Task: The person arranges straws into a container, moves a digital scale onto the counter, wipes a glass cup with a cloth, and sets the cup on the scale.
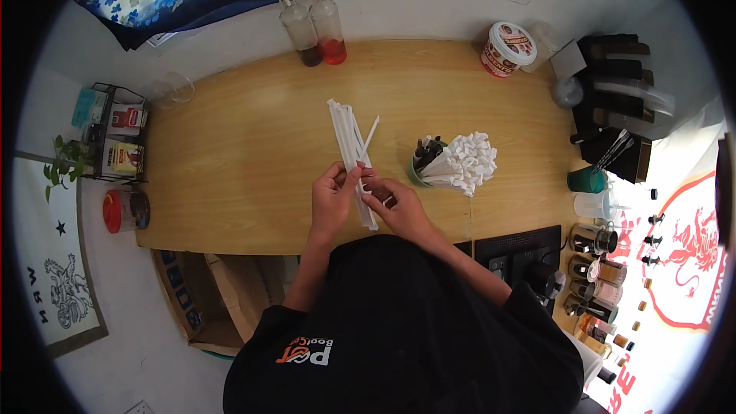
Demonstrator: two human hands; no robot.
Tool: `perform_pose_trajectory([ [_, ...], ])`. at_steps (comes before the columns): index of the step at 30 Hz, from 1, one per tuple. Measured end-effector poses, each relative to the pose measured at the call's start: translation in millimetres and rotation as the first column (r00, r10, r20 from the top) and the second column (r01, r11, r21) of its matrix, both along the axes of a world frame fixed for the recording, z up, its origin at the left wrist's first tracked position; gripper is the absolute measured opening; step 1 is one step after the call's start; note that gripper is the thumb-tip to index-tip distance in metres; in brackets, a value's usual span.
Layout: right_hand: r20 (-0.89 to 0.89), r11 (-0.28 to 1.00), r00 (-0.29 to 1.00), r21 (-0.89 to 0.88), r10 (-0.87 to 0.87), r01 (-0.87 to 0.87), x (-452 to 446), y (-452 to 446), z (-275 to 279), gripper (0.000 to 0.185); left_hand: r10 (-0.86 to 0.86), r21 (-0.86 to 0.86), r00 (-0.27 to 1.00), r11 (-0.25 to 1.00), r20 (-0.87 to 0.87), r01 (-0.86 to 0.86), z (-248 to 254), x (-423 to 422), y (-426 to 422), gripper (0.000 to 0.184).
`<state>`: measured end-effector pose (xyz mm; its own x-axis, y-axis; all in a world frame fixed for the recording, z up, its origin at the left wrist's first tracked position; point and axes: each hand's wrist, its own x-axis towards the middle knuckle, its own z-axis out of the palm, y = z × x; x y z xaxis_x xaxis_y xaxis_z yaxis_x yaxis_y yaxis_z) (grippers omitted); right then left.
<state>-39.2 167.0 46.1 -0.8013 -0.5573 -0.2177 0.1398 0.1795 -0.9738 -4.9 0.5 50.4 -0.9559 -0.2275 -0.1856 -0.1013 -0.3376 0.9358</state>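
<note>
A bundle of paper-wrapped straws (343, 124) lies lengthwise between my hands, above the near part of the wooden table. One thinner white straw (370, 135) sticks out at an angle on the bundle's right side. My left hand (333, 198) is closed around the middle of the bundle, thumb on top. Against the bundle's right side, my right hand (399, 208) has its fingers bent and pinched at the straws' lower part. What exactly these fingertips grip is partly hidden. Right of my hands stands a green cup (415, 174) packed with white-wrapped straws (469, 162) and several black ones (426, 152).
Two glass bottles (326, 27) with red liquid stand at the back of the table (245, 146). A white tub (509, 49) is at the back right, a wire rack (119, 134) at the left. Jars and a teal cup (586, 179) line the right side. An open cardboard box (222, 299) sits below.
</note>
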Motion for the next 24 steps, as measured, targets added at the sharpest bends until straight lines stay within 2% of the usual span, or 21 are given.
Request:
perform_pose_trajectory([
  [2, -0.394, 0.99, 0.919, 0.129, 0.003, 0.053, 2.1, 10.2, 29.8, 0.027, 0.005, -0.073, 0.999, 0.997, -0.038, -0.008, 13.1, 3.7, -0.6, 0.022],
  [9, -0.395, 0.989, 0.907, -0.095, -0.143, 0.114, -0.6, 26.8, 95.9, 0.034, -0.139, -0.137, 0.982, 0.983, -0.127, 0.121, 32.3, 22.9, 7.8, 0.021],
  [11, -0.35, 0.981, 0.92, -0.145, -0.174, 0.13, -1.3, 30.0, 105.3, 0.029, -0.245, -0.285, 0.96, 0.938, -0.135, 0.199, 42.0, 26.9, 14.5, 0.02],
  [15, -0.397, 0.986, 0.903, -0.08, -0.164, 0.144, -2.1, 39.0, 115.1, 0.02, -0.353, -0.399, 0.934, 0.866, -0.06, 0.302, 43.5, 32.9, 22.8, 0.018],
  [17, -0.266, 0.982, 0.946, -0.098, -0.182, 0.161, 0.2, 41.1, 118.7, 0.012, -0.366, -0.341, 0.929, 0.882, -0.058, 0.327, 48.2, 35.2, 28.4, 0.018],
  [18, -0.267, 0.982, 0.946, -0.097, -0.185, 0.164, 1.5, 43.1, 119.4, 0.012, -0.369, -0.34, 0.928, 0.881, -0.058, 0.329, 48.9, 36.1, 28.3, 0.018],
  [20, -0.312, 0.991, 0.94, -0.055, -0.136, 0.125, 3.6, 48.7, 120.3, 0.01, -0.424, -0.446, 0.905, 0.813, -0.012, 0.375, 49.6, 37.9, 26.0, 0.016],
  [24, -0.437, 0.996, 0.895, -0.042, -0.093, 0.084, 7.9, 60.1, 138.5, 0.011, -0.494, -0.471, 0.869, 0.772, -0.024, 0.426, 57.6, 38.4, 25.4, 0.011],
])
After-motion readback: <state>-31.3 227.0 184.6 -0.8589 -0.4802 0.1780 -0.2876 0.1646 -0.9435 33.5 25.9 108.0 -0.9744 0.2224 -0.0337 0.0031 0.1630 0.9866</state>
